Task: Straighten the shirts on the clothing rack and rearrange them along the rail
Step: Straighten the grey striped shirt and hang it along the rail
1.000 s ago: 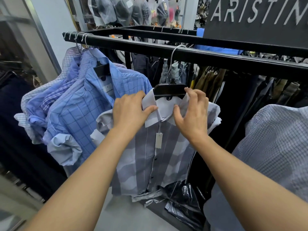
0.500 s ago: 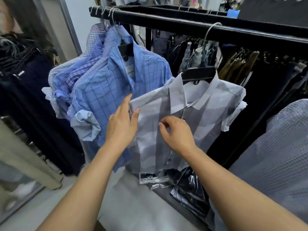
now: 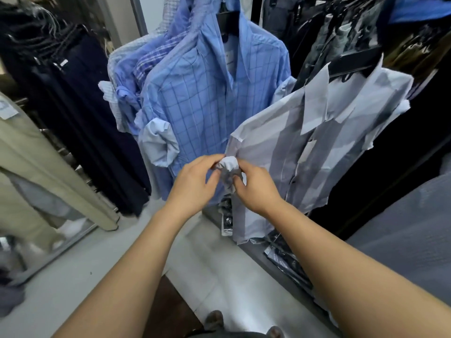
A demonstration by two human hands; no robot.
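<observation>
A grey striped shirt (image 3: 317, 147) hangs on a black hanger (image 3: 351, 65) at the right. Its rolled left sleeve cuff (image 3: 228, 167) is bunched between both my hands. My left hand (image 3: 192, 184) pinches the cuff from the left and my right hand (image 3: 256, 189) grips it from the right. A blue checked shirt (image 3: 207, 93) hangs just left of it, with more blue and white shirts (image 3: 131, 69) behind. The rail is out of view above.
Dark trousers (image 3: 80, 113) and beige trousers (image 3: 41, 172) hang on a rack at the left. Dark garments (image 3: 341, 28) hang behind the shirts. Black plastic bags (image 3: 285, 254) lie on the rack's base. A grey checked garment (image 3: 410, 228) fills the right. Pale floor (image 3: 97, 259) lies below.
My hands dropped from the grey shirt's collar, past its front, to its left sleeve cuff and closed on it. The view tilted downward, so the rail left the frame.
</observation>
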